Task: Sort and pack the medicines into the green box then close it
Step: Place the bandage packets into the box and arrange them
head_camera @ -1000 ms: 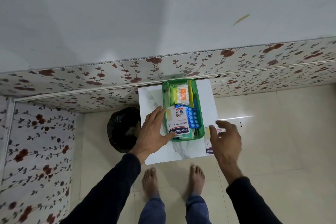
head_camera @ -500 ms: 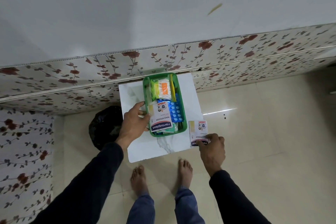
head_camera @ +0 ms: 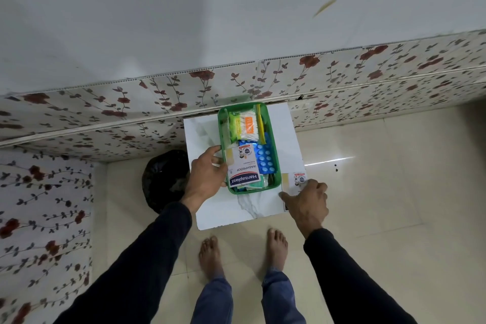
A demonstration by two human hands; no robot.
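Note:
The green box [head_camera: 273, 155] stands open on a small white marble-look table [head_camera: 202, 137]. Inside lie a white Hansaplast plaster packet [head_camera: 243, 166], a blue blister strip [head_camera: 265, 159], a cotton-swab pack [head_camera: 248, 125] and a green sachet [head_camera: 234, 126]. My left hand [head_camera: 207, 176] grips the box's left wall, thumb on the rim. A second plaster packet [head_camera: 293, 181] lies flat on the table's right edge. My right hand [head_camera: 306, 200] rests on its near half, fingers pressing it; whether the packet is lifted cannot be told.
A black bin bag [head_camera: 165, 179] sits on the floor left of the table. A floral-papered wall [head_camera: 342, 79] runs behind the table and along the left. My bare feet [head_camera: 242, 252] stand on cream floor tiles just before the table.
My left hand moved from beside the box onto its left wall. My right hand came down onto the loose plaster packet at the table's right edge.

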